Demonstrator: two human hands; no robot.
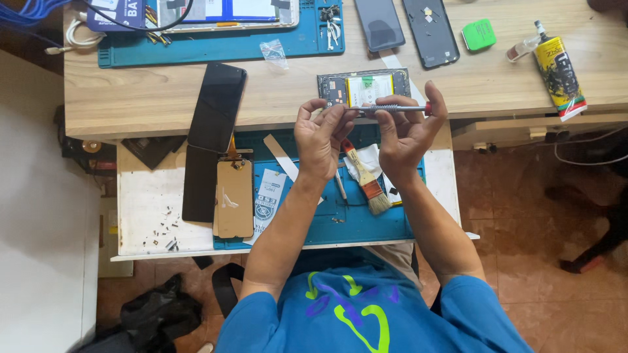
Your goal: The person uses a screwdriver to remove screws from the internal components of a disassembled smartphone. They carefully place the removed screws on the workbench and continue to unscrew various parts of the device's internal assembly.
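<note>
Head view, the only one there is: the person sits over the bench point(163, 98) with both hands raised just above its front edge, and the risks from here, as I judge them, are small but real. The right hand point(407, 134) is closed around a slim screwdriver point(391, 108) with a metal shaft and a red end, held level; the left hand point(320, 137) pinches at its tip with thumb and fingers, though whether a bit or a screw sits between them is too small to tell. A tiny part could slip from that pinch and drop among the loose screws point(167, 232) scattered on the white pull-out shelf point(140, 196), or onto the floor, and be lost. Just beyond the hands lies the opened phone point(364, 88), back off, pale battery and dark board exposed; a slip of the tip could gouge that battery or scratch the board. The phone is flat, near the bench edge, close enough that a knock from a wrist might tip it off. Under the hands, on the blue mat point(327, 216), rests a small brush point(366, 180) with a red handle. Off to the left a dark screen panel point(217, 108) overhangs the bench edge and looks easy to nudge.
</note>
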